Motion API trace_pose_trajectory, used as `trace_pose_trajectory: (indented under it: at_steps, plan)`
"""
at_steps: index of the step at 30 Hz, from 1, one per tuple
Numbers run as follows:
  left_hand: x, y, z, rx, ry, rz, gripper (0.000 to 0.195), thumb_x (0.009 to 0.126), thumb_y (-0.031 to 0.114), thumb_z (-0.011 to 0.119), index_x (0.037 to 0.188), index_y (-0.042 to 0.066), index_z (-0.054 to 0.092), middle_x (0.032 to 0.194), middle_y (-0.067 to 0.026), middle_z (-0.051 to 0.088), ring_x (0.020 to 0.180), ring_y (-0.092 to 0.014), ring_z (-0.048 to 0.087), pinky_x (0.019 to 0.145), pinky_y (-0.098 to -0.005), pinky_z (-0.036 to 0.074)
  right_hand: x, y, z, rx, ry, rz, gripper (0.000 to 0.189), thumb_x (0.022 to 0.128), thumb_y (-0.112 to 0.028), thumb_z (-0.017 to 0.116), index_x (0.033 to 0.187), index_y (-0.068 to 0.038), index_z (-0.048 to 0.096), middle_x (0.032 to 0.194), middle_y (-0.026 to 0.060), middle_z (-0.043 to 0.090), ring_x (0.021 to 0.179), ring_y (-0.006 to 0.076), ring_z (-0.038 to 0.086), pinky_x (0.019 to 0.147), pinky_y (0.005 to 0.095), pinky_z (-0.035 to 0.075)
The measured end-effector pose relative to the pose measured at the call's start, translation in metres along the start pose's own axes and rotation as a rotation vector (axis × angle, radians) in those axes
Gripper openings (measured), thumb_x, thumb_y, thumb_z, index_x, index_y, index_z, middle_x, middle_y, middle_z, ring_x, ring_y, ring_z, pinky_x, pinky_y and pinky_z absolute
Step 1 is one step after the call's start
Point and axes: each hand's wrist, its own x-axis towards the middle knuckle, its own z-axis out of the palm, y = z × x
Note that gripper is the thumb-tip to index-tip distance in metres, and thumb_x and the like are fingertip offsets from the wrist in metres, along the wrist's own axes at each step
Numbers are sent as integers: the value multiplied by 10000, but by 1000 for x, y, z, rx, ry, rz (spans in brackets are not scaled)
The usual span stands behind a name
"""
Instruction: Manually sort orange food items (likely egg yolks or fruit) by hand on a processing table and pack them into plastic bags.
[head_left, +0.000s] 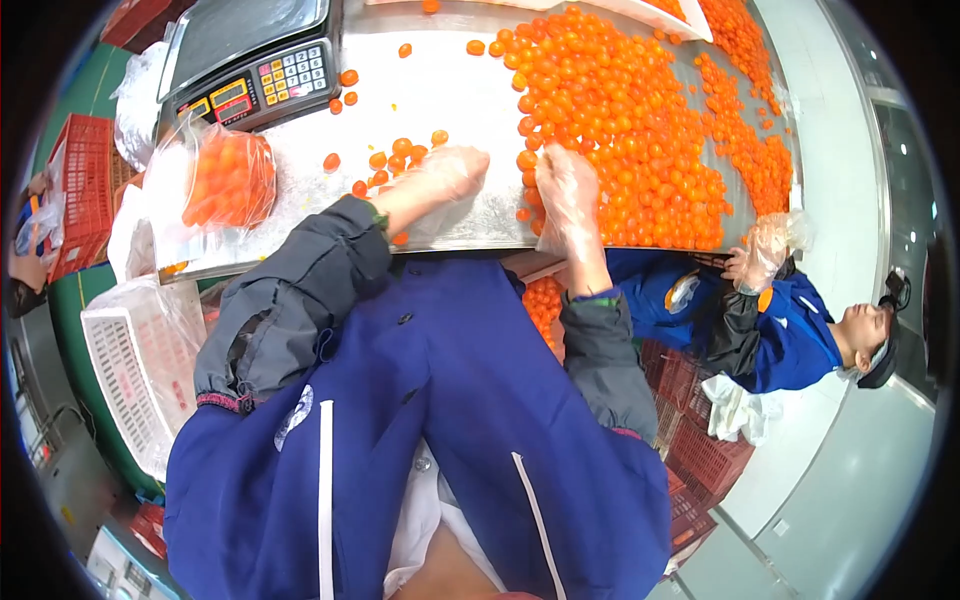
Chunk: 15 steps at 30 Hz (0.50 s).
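Orange cherry tomatoes (637, 135) lie in a large heap on the metal table (300, 150). My left hand (459, 171), in a thin clear plastic glove, is over the table left of the heap, its fingers curled and a few loose tomatoes (402, 147) beside it. Also gloved, my right hand (568, 184) is curled at the heap's left edge. Whether either hand holds a tomato is hidden. A clear plastic bag filled with tomatoes (229, 178) sits at the table's left end, below a digital scale (255, 82) with a keypad.
A white plastic crate (124, 360) with clear film is at the lower left, below a red crate (82, 187). A co-worker (780, 330) stands at the table's right end, a gloved hand near its edge. Red crates (701, 450) are stacked below. White trays (694, 19) lie at the far edge.
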Motion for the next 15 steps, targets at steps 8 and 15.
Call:
trace_pose_trajectory:
  at_steps: [8,15]
  plan:
    - [-94,-47,-68,-1143,182,-425,285,982,299,565,1038,30,639,752,-53,621,623,-115,567,554,-253,446,42,11,14,-651,-68,-548,169,826,-172,598,836,-34,695,836,224,688,831,412,681,749,492,539]
    - [-147,-46,-67,-1595,310,-426,234,1022,289,525,977,66,582,734,15,535,596,-60,448,526,-201,354,-13,1,59,-726,-249,-702,122,830,-176,619,851,-61,654,805,193,675,772,409,665,696,505,534]
